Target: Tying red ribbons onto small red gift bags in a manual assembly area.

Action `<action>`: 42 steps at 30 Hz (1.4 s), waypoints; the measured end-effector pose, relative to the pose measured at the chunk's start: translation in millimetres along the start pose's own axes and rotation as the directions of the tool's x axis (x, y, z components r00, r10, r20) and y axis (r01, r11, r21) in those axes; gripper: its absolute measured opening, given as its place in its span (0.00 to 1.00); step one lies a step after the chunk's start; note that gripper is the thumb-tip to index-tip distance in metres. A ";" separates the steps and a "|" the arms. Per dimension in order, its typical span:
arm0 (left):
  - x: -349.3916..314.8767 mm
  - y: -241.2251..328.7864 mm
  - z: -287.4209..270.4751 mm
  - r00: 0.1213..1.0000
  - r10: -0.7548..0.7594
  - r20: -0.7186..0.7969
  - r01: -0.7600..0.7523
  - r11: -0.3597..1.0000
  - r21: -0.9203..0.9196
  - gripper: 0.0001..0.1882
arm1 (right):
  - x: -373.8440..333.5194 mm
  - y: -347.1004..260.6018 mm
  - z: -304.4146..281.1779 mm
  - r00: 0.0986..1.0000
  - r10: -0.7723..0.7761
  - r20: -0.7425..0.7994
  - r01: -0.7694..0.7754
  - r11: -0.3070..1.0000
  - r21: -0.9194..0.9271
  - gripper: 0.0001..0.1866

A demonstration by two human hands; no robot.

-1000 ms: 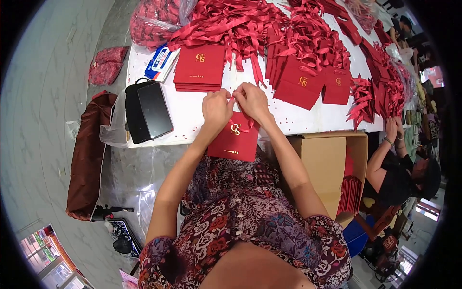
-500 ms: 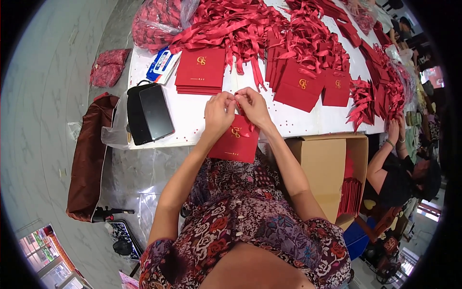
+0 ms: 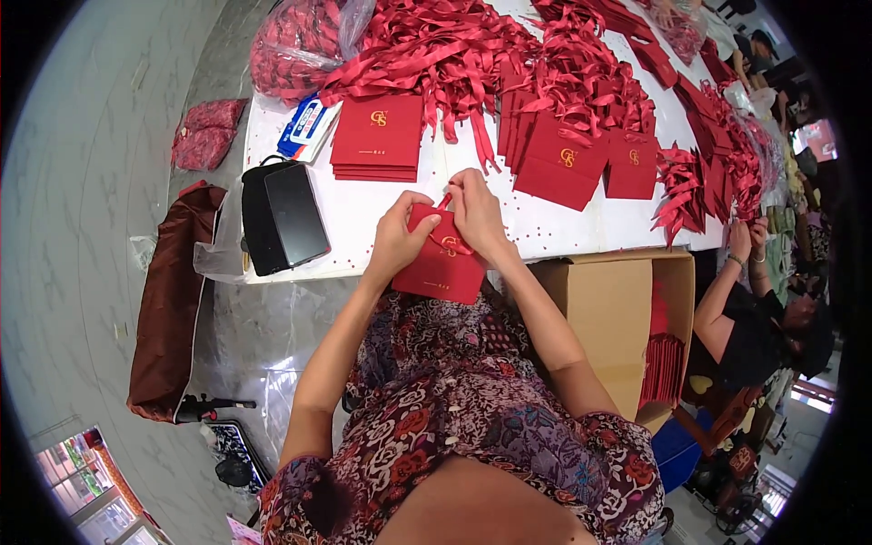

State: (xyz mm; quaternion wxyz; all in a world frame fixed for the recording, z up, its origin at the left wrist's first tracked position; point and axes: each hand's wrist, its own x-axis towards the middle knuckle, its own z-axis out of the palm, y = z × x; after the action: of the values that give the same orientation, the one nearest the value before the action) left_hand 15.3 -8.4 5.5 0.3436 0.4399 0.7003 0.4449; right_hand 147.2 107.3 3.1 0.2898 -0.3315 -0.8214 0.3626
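A red paper gift bag (image 3: 440, 276) with gold print lies at the table's near edge, over my lap. My left hand (image 3: 401, 234) grips its upper left part, thumb across the front. Just above the bag's top edge, my right hand (image 3: 477, 211) pinches a red ribbon (image 3: 446, 199) between thumb and fingertips. Part of the ribbon hangs over the bag's front. Beyond my hands lies a stack of matching red bags (image 3: 377, 136). More bags (image 3: 561, 162) with ribbons attached fan out to the right.
A long heap of red ribbons (image 3: 436, 54) covers the far table. A phone (image 3: 294, 213) on a black pouch and a blue-white packet (image 3: 307, 125) lie left. An open cardboard box (image 3: 599, 313) of red pieces stands at right. A co-worker's hands (image 3: 747, 241) work farther right.
My hands have moved apart. The left has come down onto the bag's upper left part; the right has drawn slightly up and right with the ribbon.
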 end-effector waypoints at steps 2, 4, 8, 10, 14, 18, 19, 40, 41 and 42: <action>-4.0 1.5 3.8 0.999 0.041 -0.016 -0.043 0.919 -0.391 0.23 | -0.1 3.2 4.0 0.993 -0.032 -0.117 0.031 0.999 -0.014 0.06; -10.8 2.1 -5.3 0.998 0.020 0.060 0.010 0.884 -0.468 0.27 | 3.0 12.2 1.1 0.985 0.016 -0.173 -0.009 0.999 0.041 0.06; -29.4 17.9 -27.6 0.983 -0.007 0.185 0.157 0.553 -0.818 0.36 | 8.9 17.4 -2.0 0.941 0.138 -0.308 -0.105 0.987 0.121 0.08; -41.1 18.2 -19.6 0.989 0.017 0.150 0.125 0.470 -0.874 0.39 | 12.3 24.8 3.5 0.928 0.138 -0.347 -0.094 0.985 0.142 0.09; -62.5 14.8 17.6 0.995 -0.069 -0.073 0.021 0.856 -0.517 0.26 | 18.3 20.6 14.8 0.917 0.269 -0.294 -0.189 0.943 0.273 0.10; -80.9 21.5 26.8 0.981 -0.157 -0.117 0.089 0.891 -0.445 0.21 | 38.8 25.9 0.9 0.903 0.332 -0.272 -0.262 0.928 0.263 0.12; -84.3 24.2 27.6 0.981 -0.139 -0.134 0.068 0.899 -0.433 0.18 | 46.8 42.2 -1.5 0.900 0.295 -0.320 -0.235 0.949 0.212 0.13; -72.9 10.5 20.1 0.917 0.378 0.129 -0.377 0.710 0.594 0.34 | 28.5 37.5 -27.8 0.987 0.058 -0.146 -0.109 0.923 -0.369 0.11; -70.3 10.8 21.0 0.918 0.377 0.124 -0.372 0.711 0.596 0.34 | 28.9 32.8 -29.1 0.988 0.055 -0.142 -0.105 0.924 -0.368 0.11; -66.2 11.0 21.7 0.901 0.426 0.088 -0.394 0.712 0.581 0.31 | 27.4 28.4 -32.1 0.989 0.057 -0.136 -0.103 0.925 -0.367 0.10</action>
State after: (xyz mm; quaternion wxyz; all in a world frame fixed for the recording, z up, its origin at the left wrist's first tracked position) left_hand 62.5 -60.1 13.6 0.0658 0.6562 0.6963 0.2834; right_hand 162.9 155.7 5.5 0.2567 -0.4354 -0.8416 0.1905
